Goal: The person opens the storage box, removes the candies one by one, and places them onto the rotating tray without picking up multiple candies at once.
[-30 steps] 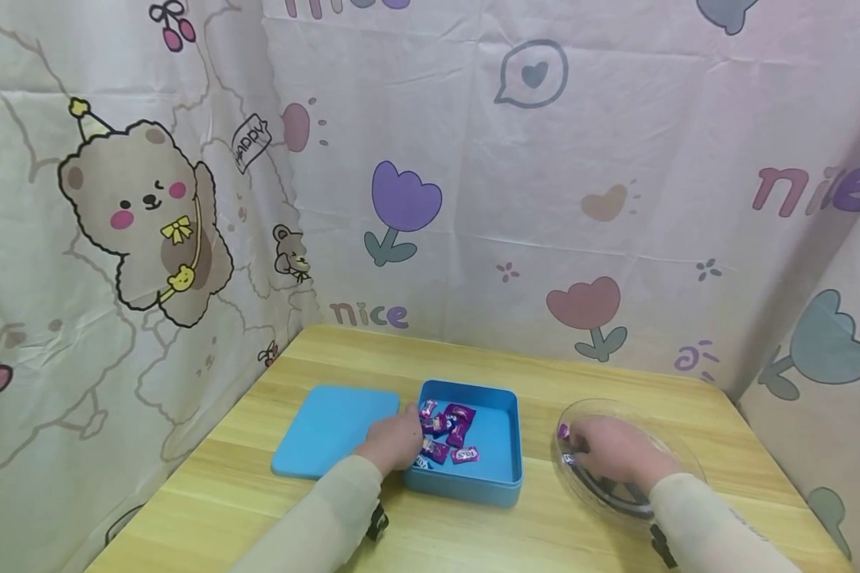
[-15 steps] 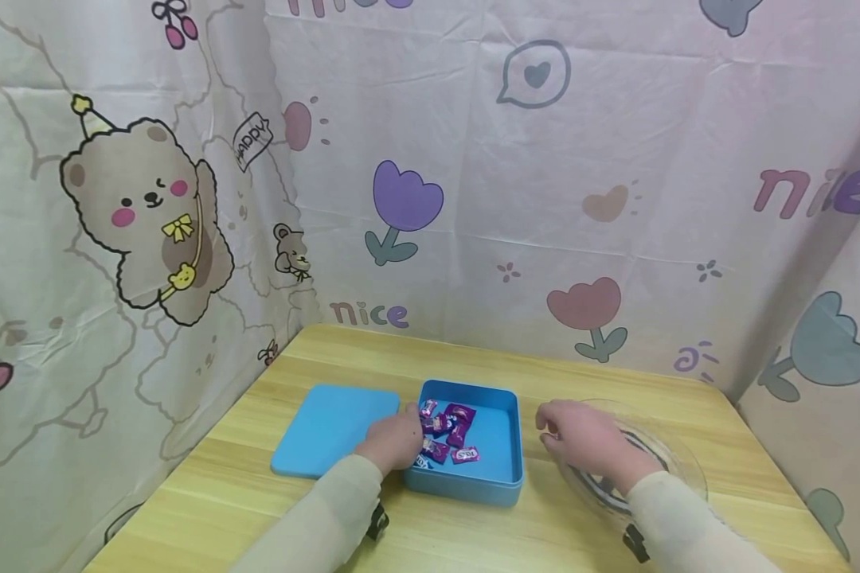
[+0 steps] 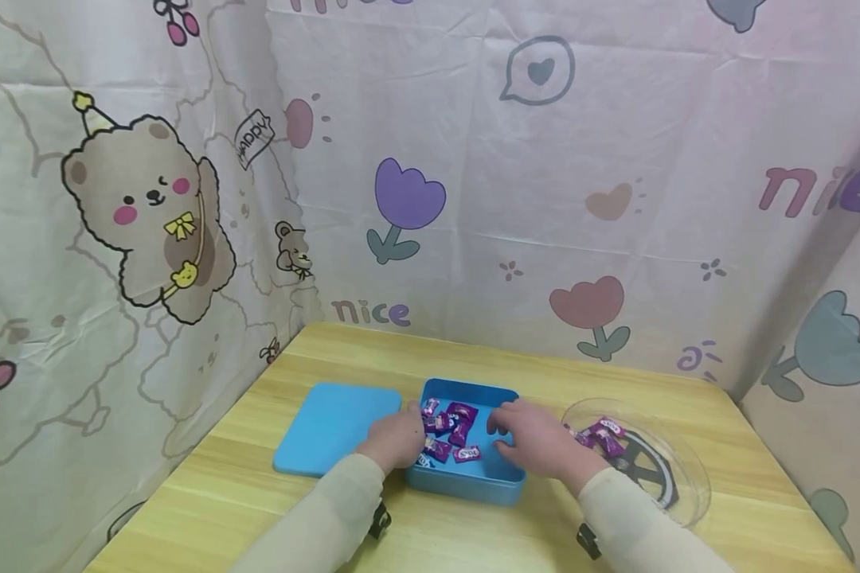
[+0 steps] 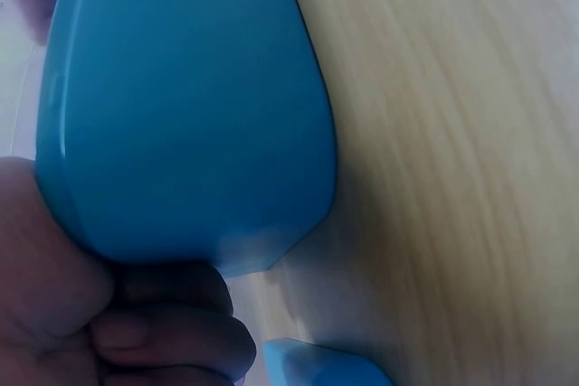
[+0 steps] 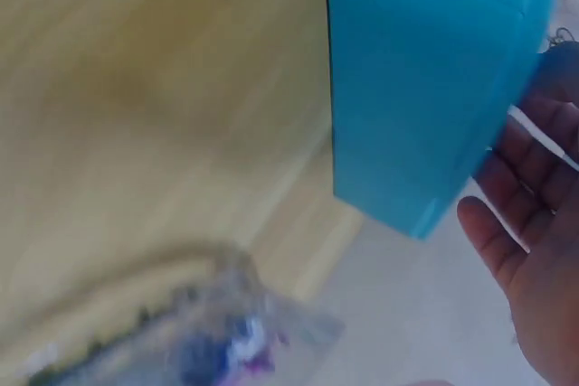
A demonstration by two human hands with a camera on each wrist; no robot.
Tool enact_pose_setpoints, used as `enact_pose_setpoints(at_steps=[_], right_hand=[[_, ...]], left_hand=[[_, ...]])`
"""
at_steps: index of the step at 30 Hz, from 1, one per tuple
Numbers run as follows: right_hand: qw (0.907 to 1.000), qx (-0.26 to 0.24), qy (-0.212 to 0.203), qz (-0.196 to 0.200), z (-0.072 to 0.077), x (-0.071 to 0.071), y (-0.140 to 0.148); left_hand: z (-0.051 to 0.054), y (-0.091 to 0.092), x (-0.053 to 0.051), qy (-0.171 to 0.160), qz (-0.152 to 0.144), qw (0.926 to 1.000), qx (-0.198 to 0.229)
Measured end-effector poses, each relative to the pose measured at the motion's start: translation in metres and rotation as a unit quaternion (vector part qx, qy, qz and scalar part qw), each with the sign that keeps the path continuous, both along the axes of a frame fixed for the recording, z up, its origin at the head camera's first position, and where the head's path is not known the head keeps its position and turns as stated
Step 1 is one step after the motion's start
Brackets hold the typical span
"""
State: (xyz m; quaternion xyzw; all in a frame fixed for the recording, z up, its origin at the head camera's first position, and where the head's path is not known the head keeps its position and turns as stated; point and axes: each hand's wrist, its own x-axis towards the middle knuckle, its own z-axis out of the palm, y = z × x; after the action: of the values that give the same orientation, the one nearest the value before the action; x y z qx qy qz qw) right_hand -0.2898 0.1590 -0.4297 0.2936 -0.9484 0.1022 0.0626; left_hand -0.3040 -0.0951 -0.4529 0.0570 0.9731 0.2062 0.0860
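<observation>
While the left hand is gripping the left wall of the blue box, fingers curled against its outside, the right hand is hanging over the right wall, fingers loosely bent, nothing showing between them. Wrapped candies: lying mainly in the box's left half, near the worktop's middle; others are lying in the clear round bowl, toward the right edge. Blue panel: lying toward the left edge. Handling, judged: candies probably light, firm, slick-wrapped, wanting a mid-body pinch; box likely stiff, steadiest by its rim.
</observation>
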Motion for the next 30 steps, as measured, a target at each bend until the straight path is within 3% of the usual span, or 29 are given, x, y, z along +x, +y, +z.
enact_pose_setpoints(at_steps=[9,20,30], right_hand=[[0.9988,-0.015,-0.025,0.038,-0.018,-0.009,-0.018],[0.9964,-0.051,-0.068,0.006,-0.025,-0.015,-0.025],[0.998,0.002,-0.063,0.001,-0.029,-0.016,-0.031]], left_hand=[[-0.001,0.001,0.001,-0.008,0.006,1.0,0.001],[0.004,0.004,0.002,-0.003,-0.002,1.0,0.001],[0.002,0.001,0.001,-0.005,0.001,1.0,0.005]])
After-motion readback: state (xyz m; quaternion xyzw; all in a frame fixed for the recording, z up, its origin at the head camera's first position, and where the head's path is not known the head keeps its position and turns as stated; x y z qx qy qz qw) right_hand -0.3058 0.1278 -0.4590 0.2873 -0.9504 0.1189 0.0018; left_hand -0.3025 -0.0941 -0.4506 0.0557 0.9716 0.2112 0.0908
